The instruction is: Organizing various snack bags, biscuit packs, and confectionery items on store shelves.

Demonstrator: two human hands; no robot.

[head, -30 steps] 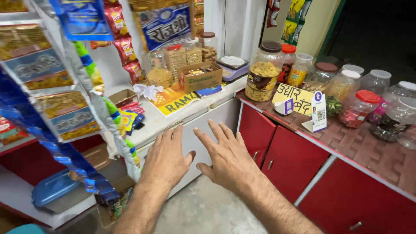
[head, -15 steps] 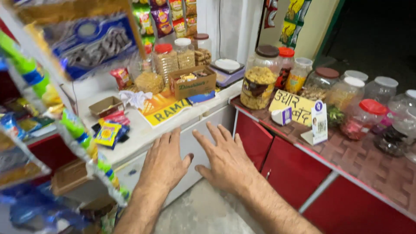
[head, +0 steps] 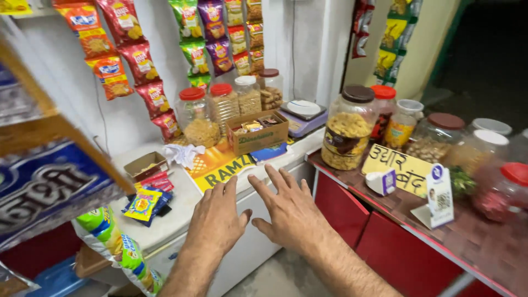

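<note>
My left hand [head: 216, 220] and my right hand [head: 287, 210] hover side by side, palms down, fingers spread, holding nothing. They sit above the front edge of a white chest freezer [head: 181, 212]. Just beyond the fingertips lies a yellow printed sheet [head: 220, 168] on the freezer lid. Further back stands a brown cardboard box [head: 257, 133] of small packets, with several red-lidded jars [head: 197, 116] behind it.
A red counter [head: 418, 220] on the right carries big snack jars [head: 348, 127], a yellow handwritten sign [head: 397, 166] and a small payment stand [head: 440, 196]. Snack packet strips [head: 132, 60] hang on the wall. A shelf rack [head: 52, 181] crowds the left. A weighing scale [head: 303, 114] sits at the back.
The view has swung up and closer to the freezer and wall. Both hands stay spread and empty, now nearer the freezer's front edge.
</note>
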